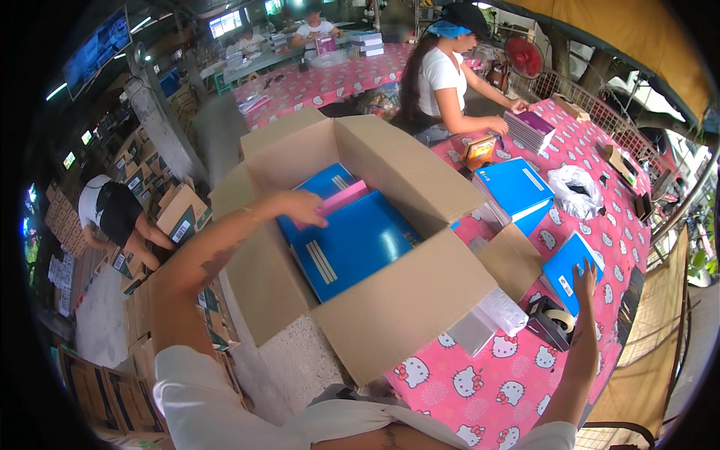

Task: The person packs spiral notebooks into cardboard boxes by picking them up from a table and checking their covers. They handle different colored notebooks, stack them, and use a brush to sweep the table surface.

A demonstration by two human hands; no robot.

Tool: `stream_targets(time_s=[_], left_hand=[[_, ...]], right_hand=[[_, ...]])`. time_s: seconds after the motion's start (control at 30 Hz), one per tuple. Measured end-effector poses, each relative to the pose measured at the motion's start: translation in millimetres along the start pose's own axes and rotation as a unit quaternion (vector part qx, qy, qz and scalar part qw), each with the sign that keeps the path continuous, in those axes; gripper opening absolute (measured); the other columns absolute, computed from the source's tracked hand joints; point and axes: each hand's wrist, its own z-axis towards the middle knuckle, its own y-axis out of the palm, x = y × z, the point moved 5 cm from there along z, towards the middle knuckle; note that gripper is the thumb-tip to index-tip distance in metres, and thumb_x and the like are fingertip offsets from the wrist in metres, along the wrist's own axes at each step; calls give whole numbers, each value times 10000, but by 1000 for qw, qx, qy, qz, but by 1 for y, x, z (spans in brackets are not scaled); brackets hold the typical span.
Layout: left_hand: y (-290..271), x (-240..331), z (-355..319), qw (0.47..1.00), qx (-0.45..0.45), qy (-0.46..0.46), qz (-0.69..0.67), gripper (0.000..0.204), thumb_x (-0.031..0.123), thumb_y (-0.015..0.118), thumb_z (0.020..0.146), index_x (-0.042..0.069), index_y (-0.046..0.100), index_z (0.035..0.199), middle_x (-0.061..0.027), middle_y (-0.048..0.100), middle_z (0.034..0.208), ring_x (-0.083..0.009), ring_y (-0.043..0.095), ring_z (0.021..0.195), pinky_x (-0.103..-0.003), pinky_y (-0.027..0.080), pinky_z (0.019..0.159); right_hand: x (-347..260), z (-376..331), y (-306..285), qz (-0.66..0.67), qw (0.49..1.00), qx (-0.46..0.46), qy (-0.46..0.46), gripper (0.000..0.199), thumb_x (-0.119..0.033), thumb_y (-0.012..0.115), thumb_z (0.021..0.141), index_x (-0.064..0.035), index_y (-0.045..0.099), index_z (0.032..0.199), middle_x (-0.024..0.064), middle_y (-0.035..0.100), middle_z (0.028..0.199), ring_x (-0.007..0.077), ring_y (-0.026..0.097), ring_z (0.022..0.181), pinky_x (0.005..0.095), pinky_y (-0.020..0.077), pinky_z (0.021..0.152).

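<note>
Reaching into the box (pixel 405 161), the left hand (pixel 304 208) touches a pink thing (pixel 347 196); I can't tell if it grips. The right hand (pixel 585 281), fingers apart, rests on a blue notebook (pixel 561 268) on the table (pixel 469 401), likely slippery, best held by its edges.

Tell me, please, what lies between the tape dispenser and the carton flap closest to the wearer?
In the head view, a white, plastic-looking bundle lies between the tape dispenser and that carton flap, with a flat grey item beside it.
</note>
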Motion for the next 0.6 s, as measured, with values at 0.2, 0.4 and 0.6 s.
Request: stream_targets(time_s=[0.2, 0.4, 0.6], left_hand=[[32, -1, 57, 953, -147, -1, -265, 810, 602, 637, 885, 7, 505, 1419, -210, 456, 1479, -350, 390, 1388, -436, 344, 1123], [48, -6, 63, 851, -242, 16, -465, 895, 613, 650, 877, 68, 370, 1530, -169, 173, 1642, -302, 55, 1523, -470, 57, 1218], [49, 5, 63, 850, -231, 22, -474, 876, 633, 636, 883, 62, 411, 1507, -165, 258, 1614, -291, 167, 1500, -456, 128, 1215]], right_hand=[[-183, -44, -84, 206, 966, 35, -150, 489, -205, 670, 929, -102, 541, 1389, 220, 421, 1494, 411, 422, 1372, 478, 383, 1109], [-198, -145, -155, 177, 968, 12, -177, 509, -136, 694, 890, -114, 552, 1378, 183, 404, 1515, 398, 412, 1387, 479, 391, 1104], [-113, -203, -155, 147, 989, 11, -12, 471, -153, 663, 914, -88, 560, 1368, 207, 425, 1478, 383, 435, 1365, 464, 409, 1083]])
